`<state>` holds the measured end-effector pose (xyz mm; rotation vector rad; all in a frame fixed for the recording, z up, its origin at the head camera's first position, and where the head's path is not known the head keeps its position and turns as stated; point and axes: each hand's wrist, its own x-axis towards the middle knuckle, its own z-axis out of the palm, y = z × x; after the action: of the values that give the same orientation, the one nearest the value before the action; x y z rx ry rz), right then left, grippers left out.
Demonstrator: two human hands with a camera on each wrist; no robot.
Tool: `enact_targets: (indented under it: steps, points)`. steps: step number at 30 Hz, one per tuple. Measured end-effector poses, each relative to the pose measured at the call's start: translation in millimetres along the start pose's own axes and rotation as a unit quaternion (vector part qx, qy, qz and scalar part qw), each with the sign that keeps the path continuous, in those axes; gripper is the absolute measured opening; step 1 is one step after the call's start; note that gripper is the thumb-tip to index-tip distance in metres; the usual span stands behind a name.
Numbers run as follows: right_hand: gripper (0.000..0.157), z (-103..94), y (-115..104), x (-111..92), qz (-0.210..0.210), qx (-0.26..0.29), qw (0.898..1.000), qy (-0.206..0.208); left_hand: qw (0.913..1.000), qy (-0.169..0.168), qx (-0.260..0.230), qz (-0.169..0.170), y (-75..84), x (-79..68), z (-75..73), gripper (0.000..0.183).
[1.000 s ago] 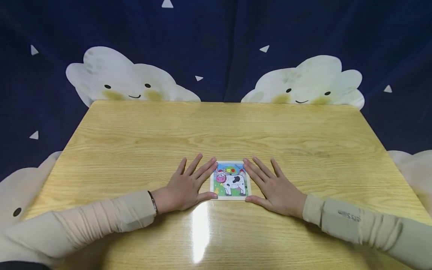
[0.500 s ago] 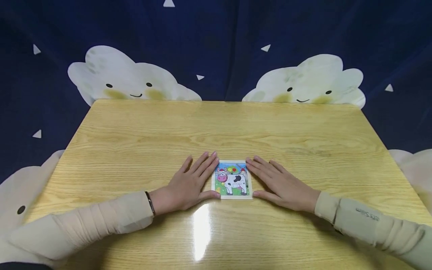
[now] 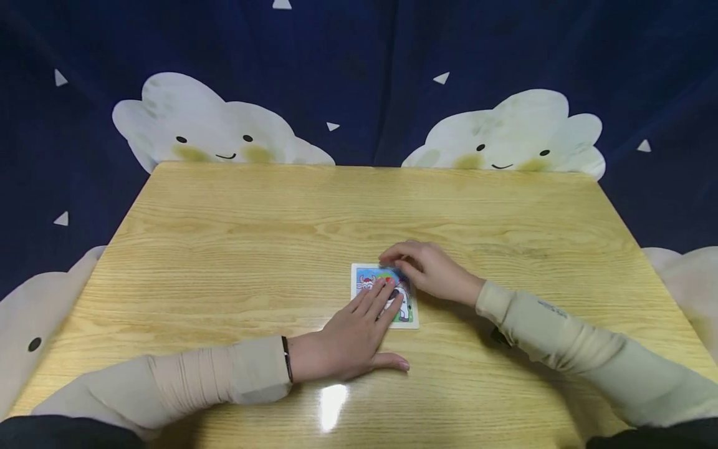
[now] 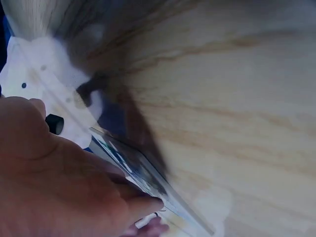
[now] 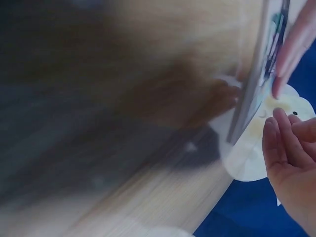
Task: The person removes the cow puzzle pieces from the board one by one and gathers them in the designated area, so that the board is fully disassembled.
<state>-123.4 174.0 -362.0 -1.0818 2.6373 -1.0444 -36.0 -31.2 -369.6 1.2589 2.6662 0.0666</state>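
Observation:
A small square jigsaw puzzle (image 3: pixel 367 273) with a cow picture and a pale border lies flat on the wooden table. Across its lower middle rests my left hand (image 3: pixel 350 337), fingers straight and thumb spread onto the wood, hiding most of the cow. My right hand (image 3: pixel 437 271) is at the puzzle's top right corner, fingers loosely bent over the upper edge. In the right wrist view, the bent fingers of the right hand (image 5: pixel 291 158) stand just beyond the end of the puzzle (image 5: pixel 254 94), with nothing between them. The left wrist view shows the left hand (image 4: pixel 74 182) over the puzzle (image 4: pixel 170 192).
The wooden table (image 3: pixel 252 224) stretches around the puzzle on all sides. Behind it hangs a dark blue curtain (image 3: pixel 359 62) printed with smiling clouds and white triangles. A bright glare patch (image 3: pixel 333 405) shows on the wood near the front.
Both hands lay flat at the puzzle's two sides before. The left hand has slid right, onto the picture. My right hand has lifted and bent its fingers over the top right corner.

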Motion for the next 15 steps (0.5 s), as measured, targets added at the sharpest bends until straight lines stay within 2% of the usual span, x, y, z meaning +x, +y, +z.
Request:
enact_targets:
  steps: [3, 8, 15]
  points:
    - [0.021, 7.8, -2, 15, 0.001, 0.018, 1.0, -0.006, 0.9999, -0.01, -0.003, -0.005, 2.2, 3.3, 2.5, 0.097]
    - [0.019, 17.0, -7, 29, 0.025, 0.031, 0.999, -0.029, 0.9999, -0.005, 0.008, -0.009, 4.3, 4.8, 5.6, 0.099]
    - [0.018, 13.2, -13, 43, 0.048, 0.057, 0.994, -0.075, 0.9987, -0.002, 0.049, -0.017, 5.7, 5.8, 8.5, 0.101]
